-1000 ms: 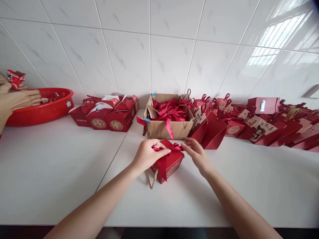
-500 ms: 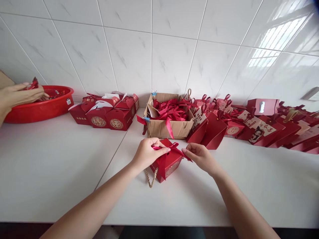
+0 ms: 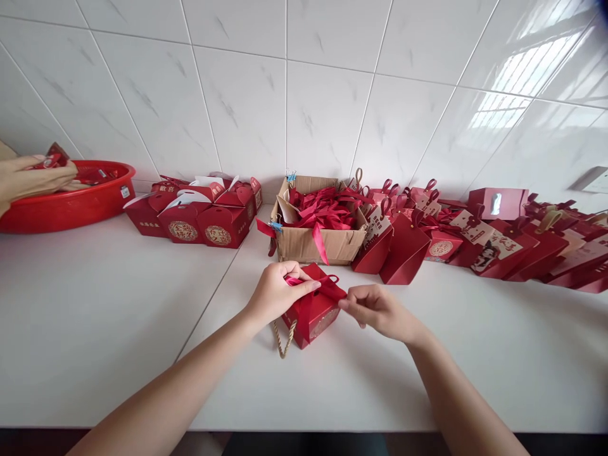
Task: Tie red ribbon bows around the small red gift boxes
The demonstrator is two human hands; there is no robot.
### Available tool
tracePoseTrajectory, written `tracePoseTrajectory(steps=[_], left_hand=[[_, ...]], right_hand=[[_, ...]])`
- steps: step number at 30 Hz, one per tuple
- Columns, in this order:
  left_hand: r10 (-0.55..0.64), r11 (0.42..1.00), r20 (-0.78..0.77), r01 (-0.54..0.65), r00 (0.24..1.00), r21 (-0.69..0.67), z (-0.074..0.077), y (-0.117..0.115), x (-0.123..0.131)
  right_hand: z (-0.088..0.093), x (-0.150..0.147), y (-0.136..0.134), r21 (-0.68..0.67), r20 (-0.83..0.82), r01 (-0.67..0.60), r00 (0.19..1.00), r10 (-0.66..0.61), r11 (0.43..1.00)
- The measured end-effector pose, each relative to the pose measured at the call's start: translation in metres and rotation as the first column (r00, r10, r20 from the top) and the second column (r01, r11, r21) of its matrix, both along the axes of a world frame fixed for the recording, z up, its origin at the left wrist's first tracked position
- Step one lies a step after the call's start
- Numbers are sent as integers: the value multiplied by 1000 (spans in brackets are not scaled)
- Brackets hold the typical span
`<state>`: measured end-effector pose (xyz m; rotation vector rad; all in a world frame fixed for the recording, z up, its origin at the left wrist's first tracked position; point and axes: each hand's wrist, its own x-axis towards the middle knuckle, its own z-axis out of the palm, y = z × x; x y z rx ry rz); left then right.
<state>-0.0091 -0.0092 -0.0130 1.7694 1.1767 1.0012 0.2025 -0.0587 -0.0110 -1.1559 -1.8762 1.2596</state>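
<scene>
1. Red gift box with rope handle: on the surface, between its front and back edges.
2. Left hand: fingers curled, pinching satin ribbon atop the box.
3. Right hand: thumb and forefinger closed on the ribbon's end.

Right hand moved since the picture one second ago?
Yes: the right hand has come nearer the wearer, farther from the cardboard box.
</scene>
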Motion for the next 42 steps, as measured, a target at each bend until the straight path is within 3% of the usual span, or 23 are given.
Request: tracePoseTrajectory(steps=[4, 24, 30, 34, 36, 39, 40, 42], left_hand=[[5, 1000, 7, -5, 1000, 18, -1, 1, 0], [69, 997, 89, -71, 994, 18, -5, 0, 5], [42, 999, 191, -43, 981, 2, -2, -4, 3], [91, 996, 372, -83, 924, -36, -5, -5, 4], [145, 989, 426, -129, 893, -66, -9, -3, 4], [193, 979, 544, -124, 817, -162, -15, 0, 6], [192, 974, 591, -81, 783, -210, -16, 0, 7], [138, 958, 648, 67, 749, -281, -18, -6, 11]], right_hand=[[-4, -1, -2, 48, 98, -115, 989, 110, 992], [-13, -15, 0, 227, 116, -170, 982, 147, 959], [-20, -14, 1, 138, 200, -226, 960, 196, 964], [-23, 1, 4, 53, 414, -146, 904, 112, 988], [-23, 9, 3, 112, 449, -39, 893, -16, 993], [-24, 14, -8, 311, 372, 204, 873, -317, 928], [-26, 12, -14, 348, 320, 254, 873, -369, 903], [-31, 6, -29, 356, 199, 264, 916, -349, 896]])
